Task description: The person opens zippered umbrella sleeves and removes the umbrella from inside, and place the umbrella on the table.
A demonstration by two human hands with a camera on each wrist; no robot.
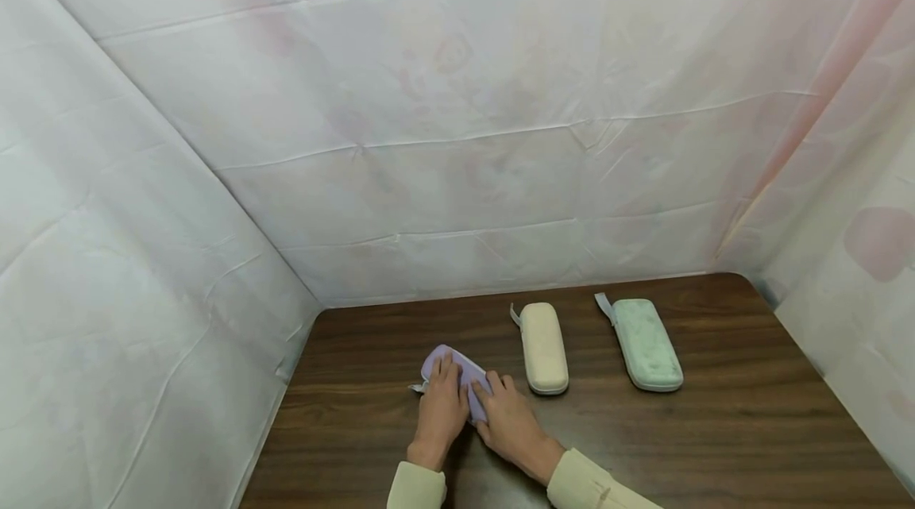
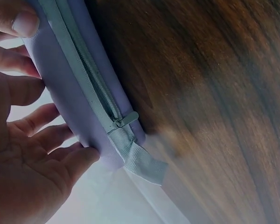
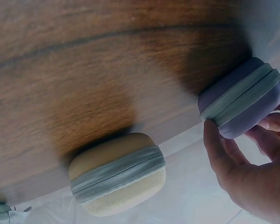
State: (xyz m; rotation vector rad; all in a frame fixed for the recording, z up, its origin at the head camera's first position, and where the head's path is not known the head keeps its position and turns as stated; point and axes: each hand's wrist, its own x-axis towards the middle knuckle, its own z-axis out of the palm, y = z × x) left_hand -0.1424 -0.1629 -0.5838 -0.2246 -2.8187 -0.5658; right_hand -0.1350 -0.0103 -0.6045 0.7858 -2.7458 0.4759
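A purple zip case (image 1: 469,370) lies on the table, angled, under both hands. My left hand (image 1: 439,407) grips it toward its far left end, fingers over the top and thumb at the side. In the left wrist view a grey zip (image 2: 86,70) runs along the case's side, its pull (image 2: 126,120) close to a fabric tab (image 2: 147,165). My right hand (image 1: 511,419) holds the near right end. Its thumb presses the zip band there in the right wrist view, with the other fingers over the lid.
A cream zip case (image 1: 545,348) lies just right of the hands, its tab at the far end. Farther right is a mint green case (image 1: 648,345) with a grey strap (image 1: 604,306). Pale sheeting (image 1: 457,191) hangs behind and beside the dark wooden table (image 1: 750,414).
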